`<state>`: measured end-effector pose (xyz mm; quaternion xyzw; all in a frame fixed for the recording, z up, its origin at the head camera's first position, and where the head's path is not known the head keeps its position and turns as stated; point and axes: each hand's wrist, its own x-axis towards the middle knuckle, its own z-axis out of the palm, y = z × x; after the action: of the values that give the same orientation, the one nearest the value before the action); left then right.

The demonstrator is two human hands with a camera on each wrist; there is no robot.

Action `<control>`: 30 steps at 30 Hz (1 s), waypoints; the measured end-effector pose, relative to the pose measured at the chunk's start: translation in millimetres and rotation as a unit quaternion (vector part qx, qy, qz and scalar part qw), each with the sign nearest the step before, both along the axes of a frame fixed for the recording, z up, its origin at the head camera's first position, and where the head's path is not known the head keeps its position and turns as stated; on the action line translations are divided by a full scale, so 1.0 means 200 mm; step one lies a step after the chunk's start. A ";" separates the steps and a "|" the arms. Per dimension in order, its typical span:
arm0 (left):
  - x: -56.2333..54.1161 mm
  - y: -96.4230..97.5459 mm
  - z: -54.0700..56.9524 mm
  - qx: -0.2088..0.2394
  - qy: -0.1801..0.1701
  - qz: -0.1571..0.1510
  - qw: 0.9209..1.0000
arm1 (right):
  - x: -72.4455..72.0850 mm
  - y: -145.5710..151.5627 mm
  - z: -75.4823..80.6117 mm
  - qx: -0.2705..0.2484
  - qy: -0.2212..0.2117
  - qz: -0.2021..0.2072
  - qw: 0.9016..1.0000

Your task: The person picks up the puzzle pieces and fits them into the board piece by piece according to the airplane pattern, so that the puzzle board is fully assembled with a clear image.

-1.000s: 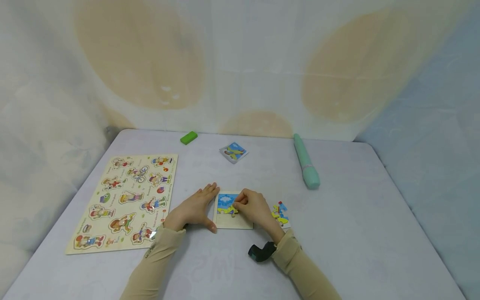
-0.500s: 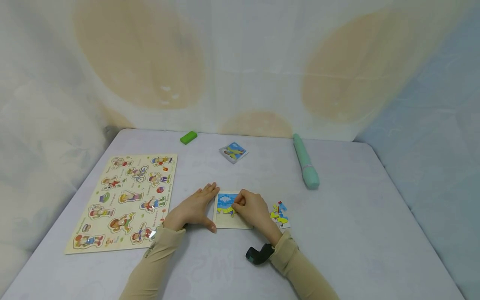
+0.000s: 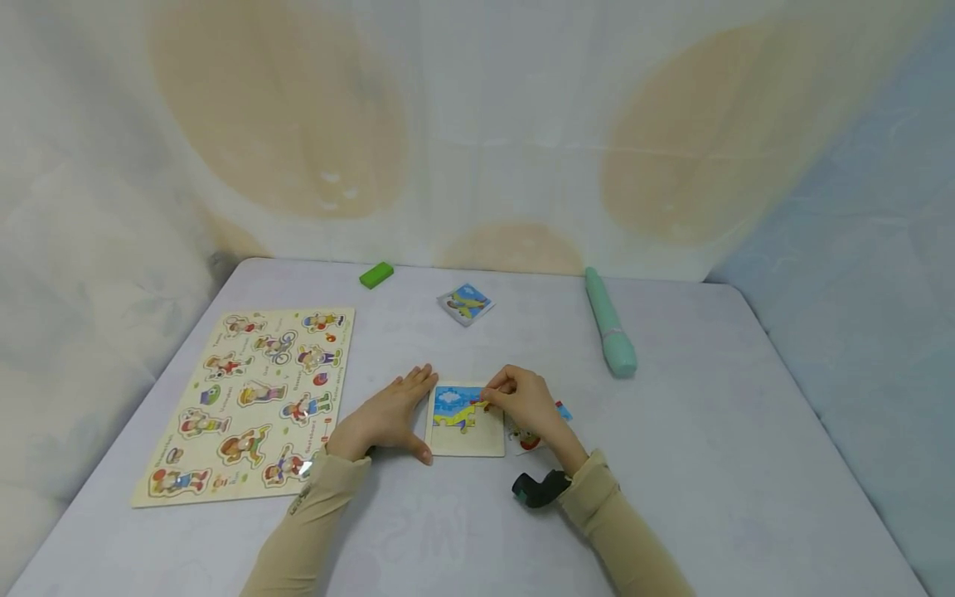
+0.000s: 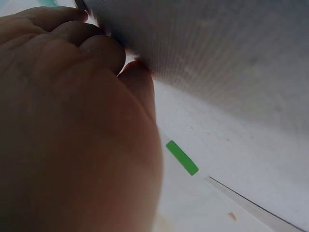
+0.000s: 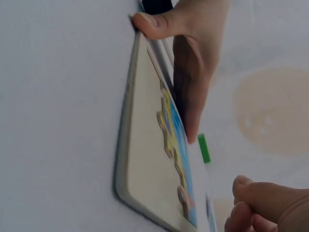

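A small square wooden puzzle board [image 3: 470, 444] lies in front of me, its upper part filled with blue and yellow pieces [image 3: 455, 402] and its lower part bare. My left hand [image 3: 384, 419] rests along its left edge, fingers spread and thumb at the lower corner. Over the upper right corner is my right hand [image 3: 522, 402], thumb and fingers curled together. In the right wrist view, the right fingertips [image 5: 241, 181] stand off the board with nothing seen between them. A knobbed puzzle piece [image 5: 182, 195] sits near that corner of the board.
Loose pieces [image 3: 525, 439] lie right of the board, partly under the right forearm. A large picture board [image 3: 254, 406] lies at left. Farther back are a green block [image 3: 376, 275], a small airplane picture card [image 3: 466, 304] and a mint-green folded umbrella-like object [image 3: 610, 323].
My right hand has shifted right and slightly away from me, uncovering more of the pieces in the board. The left hand has stayed in place at the board's edge.
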<state>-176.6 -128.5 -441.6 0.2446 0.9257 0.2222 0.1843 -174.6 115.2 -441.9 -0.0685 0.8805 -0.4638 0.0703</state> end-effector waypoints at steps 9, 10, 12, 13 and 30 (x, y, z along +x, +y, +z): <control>0.00 0.00 -0.01 -0.003 0.005 -0.004 1.000 | 0.00 0.24 0.06 0.010 -0.002 -0.045 0.999; 0.00 0.00 -0.01 -0.002 0.006 -0.005 1.000 | 0.00 0.26 0.06 0.008 -0.002 -0.049 0.999; 0.00 0.00 -0.01 -0.003 0.007 -0.006 1.000 | 0.01 0.31 0.05 0.011 0.003 -0.054 0.998; 0.00 0.00 -0.01 -0.004 0.008 -0.007 1.000 | 0.01 0.33 0.04 0.012 0.004 -0.056 0.998; 0.00 -0.01 -0.02 -0.005 0.005 -0.007 1.000 | 0.04 0.57 -0.07 -0.012 -0.003 -0.009 1.000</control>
<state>-177.5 -130.2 -445.3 0.2514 0.9261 0.2145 0.1821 -166.7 228.2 -455.3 -0.0599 0.8751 -0.4754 0.0680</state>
